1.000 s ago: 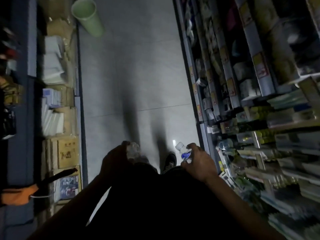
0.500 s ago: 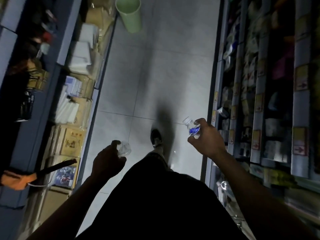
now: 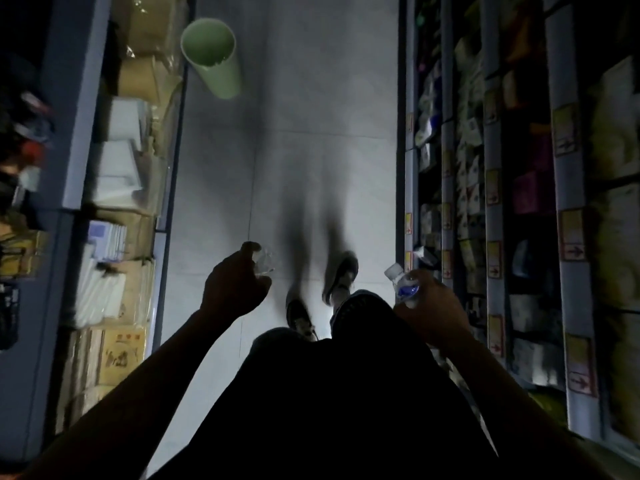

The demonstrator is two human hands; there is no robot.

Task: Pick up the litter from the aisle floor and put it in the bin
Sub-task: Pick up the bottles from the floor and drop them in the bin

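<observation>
We are seeing shelves [image 3: 498, 209] running down the aisle's right side, carrying packaged goods and yellow price tags [image 3: 573, 233] with arrows. Cardboard boxes [image 3: 121, 344] and white stacks [image 3: 119, 168] are sitting along the left, and two shoes [image 3: 341, 271] are standing on the tiled floor [image 3: 311, 133].

The green bin [image 3: 212, 58] stands on the grey tiled floor [image 3: 311, 133], against the left shelving [image 3: 131, 168]. Well short of the bin, the left hand [image 3: 233, 287] holds a crumpled clear plastic piece [image 3: 263, 261], and the right hand [image 3: 433, 306] grips a small blue-labelled bottle [image 3: 401, 284]. Two shoes [image 3: 341, 271] show between the hands.
</observation>
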